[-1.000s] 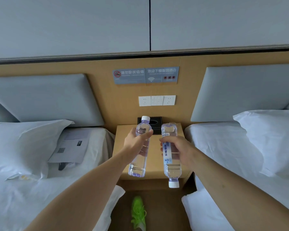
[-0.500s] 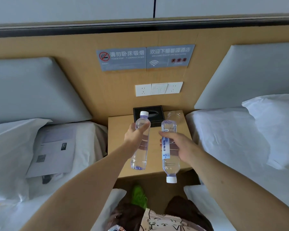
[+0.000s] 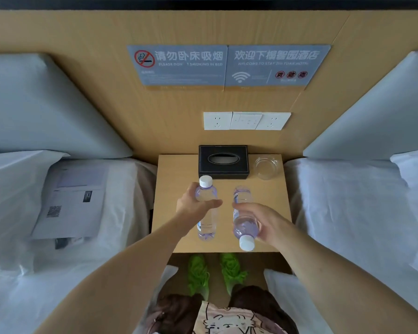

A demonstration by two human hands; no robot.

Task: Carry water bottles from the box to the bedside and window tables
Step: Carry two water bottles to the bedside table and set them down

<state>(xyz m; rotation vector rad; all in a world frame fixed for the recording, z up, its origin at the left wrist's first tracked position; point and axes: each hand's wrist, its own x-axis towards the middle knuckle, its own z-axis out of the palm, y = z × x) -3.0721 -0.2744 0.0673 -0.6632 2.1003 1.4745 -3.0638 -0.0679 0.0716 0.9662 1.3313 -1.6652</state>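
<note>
Head view, left hand gripping upright bottle, bedside table

Both bottles you're holding, the left bottle and the right bottle, are clear glossy plastic with matt white caps. Your bedside table and the wall panel look like smooth matt wood laminate. The tissue box seems like black leatherette, hard to say. The ashtray is clear glass, the bedding soft white cloth.
</note>
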